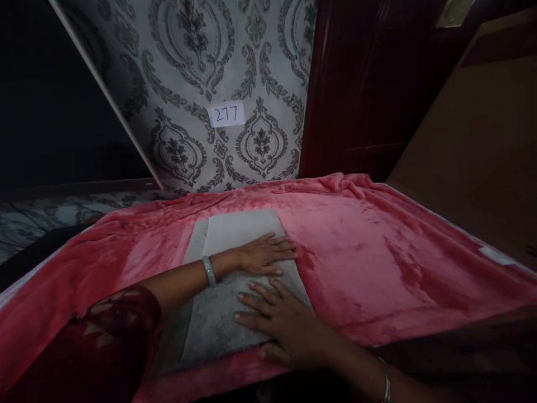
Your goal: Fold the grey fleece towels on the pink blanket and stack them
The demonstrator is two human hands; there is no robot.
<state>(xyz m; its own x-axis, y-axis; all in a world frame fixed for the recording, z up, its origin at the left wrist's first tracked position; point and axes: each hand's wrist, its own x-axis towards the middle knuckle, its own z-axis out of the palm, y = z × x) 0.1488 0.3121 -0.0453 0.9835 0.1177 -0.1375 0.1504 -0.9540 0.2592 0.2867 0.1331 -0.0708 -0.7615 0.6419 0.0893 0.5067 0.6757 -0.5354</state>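
Observation:
A folded grey cloth (226, 313) lies flat on a pink plush blanket (377, 252). My left hand (266, 254) rests palm down across the cloth's middle, fingers spread and pointing right; a pale bangle sits on that wrist. My right hand (279, 322) lies flat on the cloth's near right part, fingers spread and pointing left. Neither hand grips anything. A thin bracelet circles my right wrist.
The blanket covers a raised surface that ends at a patterned grey wall (197, 67) bearing a paper label "277" (226, 115). A dark red wooden panel (356, 84) stands at the back right, a brown wooden surface (474, 145) at the right.

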